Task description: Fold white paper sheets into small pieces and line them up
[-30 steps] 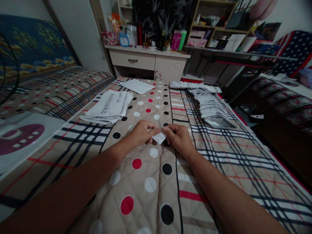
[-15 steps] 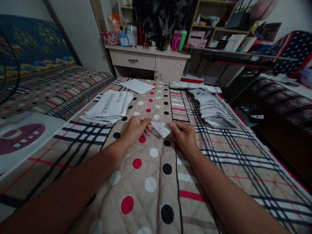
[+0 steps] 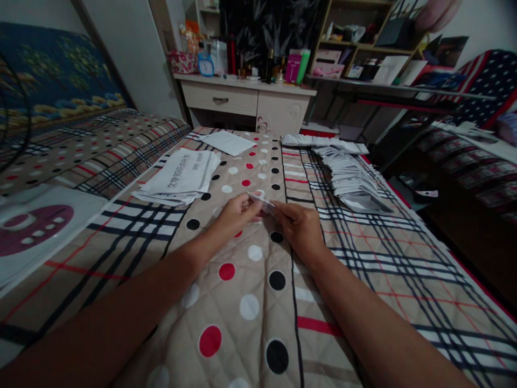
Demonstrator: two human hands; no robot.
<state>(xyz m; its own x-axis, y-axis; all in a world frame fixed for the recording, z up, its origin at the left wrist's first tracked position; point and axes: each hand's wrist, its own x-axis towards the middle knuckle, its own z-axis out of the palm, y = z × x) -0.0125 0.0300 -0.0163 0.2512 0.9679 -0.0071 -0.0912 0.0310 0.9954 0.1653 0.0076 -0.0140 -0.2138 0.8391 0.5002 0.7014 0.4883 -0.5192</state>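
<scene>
My left hand (image 3: 236,214) and my right hand (image 3: 298,227) meet over the quilted bed cover (image 3: 258,302), both pinching one small folded slip of paper (image 3: 262,201) between their fingertips. The slip is seen nearly edge-on, held a little above the cover. A stack of printed white sheets (image 3: 180,177) lies to the left of my hands. A long fanned row of small folded slips (image 3: 349,178) runs along the right side of the bed.
A single white sheet (image 3: 227,143) lies at the far end of the bed. Beyond stands a white dresser (image 3: 246,102) crowded with bottles and a blue clock (image 3: 205,66). Shelves fill the back right; a white bag (image 3: 36,229) lies at left.
The slip was held flat with its print showing, between hands slightly apart. Now the hands have closed together and the slip is turned edge-on, a little higher and farther out.
</scene>
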